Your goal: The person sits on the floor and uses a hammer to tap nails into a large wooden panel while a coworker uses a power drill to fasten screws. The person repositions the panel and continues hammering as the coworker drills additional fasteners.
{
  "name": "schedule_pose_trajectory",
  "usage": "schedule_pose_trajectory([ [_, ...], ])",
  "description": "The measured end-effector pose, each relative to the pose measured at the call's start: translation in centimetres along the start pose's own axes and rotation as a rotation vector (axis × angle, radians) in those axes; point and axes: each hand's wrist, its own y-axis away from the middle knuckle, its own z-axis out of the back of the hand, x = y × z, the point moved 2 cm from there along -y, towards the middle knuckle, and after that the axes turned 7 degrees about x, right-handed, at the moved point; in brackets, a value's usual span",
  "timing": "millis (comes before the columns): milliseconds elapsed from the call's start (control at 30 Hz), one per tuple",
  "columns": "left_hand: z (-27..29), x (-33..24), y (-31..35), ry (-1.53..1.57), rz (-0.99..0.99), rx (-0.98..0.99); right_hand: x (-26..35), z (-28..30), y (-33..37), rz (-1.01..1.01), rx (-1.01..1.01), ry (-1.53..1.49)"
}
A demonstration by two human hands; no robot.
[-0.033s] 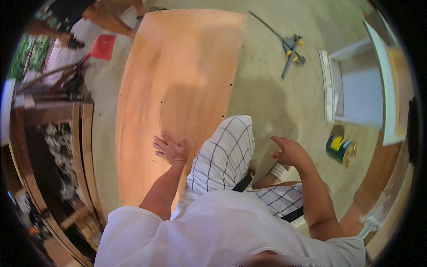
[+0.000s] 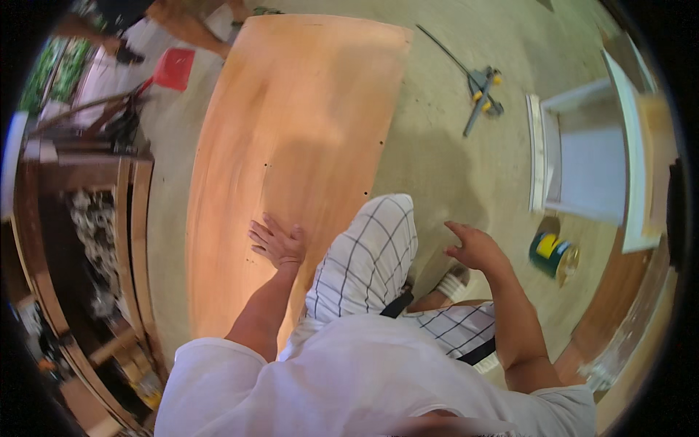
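Observation:
A long, light-brown wooden panel (image 2: 313, 87) with several small dark holes lies on the floor. My left hand (image 2: 277, 244) rests flat on its near part, fingers spread, holding nothing. One of my knees, in white checked cloth, is bent beside the panel's right edge. To the right of that knee, my right hand (image 2: 475, 247) hangs above the floor. Its index finger and thumb stand apart with nothing between them, while the other fingers are partly hidden.
A bar clamp (image 2: 482, 91) lies right of the panel. Further right are a white open cabinet (image 2: 590, 153) and a green-and-yellow can (image 2: 552, 255). A wooden shelf frame (image 2: 138, 247) and a red dustpan (image 2: 175, 69) stand left. Another person's legs (image 2: 186, 28) show at the far left.
The whole view has turned slightly, so the panel, clamp and cabinet sit a little differently in it. Both hands keep their places and poses.

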Motion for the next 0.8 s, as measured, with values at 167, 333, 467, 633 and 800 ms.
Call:
schedule_pose_trajectory([
  [167,1.7,0.5,-2.8,0.035,0.024,0.077,1.1,5.5,-9.8,0.127,-0.184,-0.028],
  [333,0.8,-0.3,-2.9,0.076,0.007,0.038,9.7,9.5,-21.4,0.554,-0.565,0.056],
  [467,0.8,-2.3,-4.2,0.081,0.049,0.106,15.9,9.7,-31.4,0.383,-0.501,0.364],
  [633,3.9,-7.9,-7.9,0.134,0.057,0.139,15.7,13.1,-37.1,0.35,-0.446,0.455],
  [800,-0.9,-12.9,1.1,0.196,0.043,0.09,13.8,14.0,-36.3,0.409,-0.421,0.427],
])
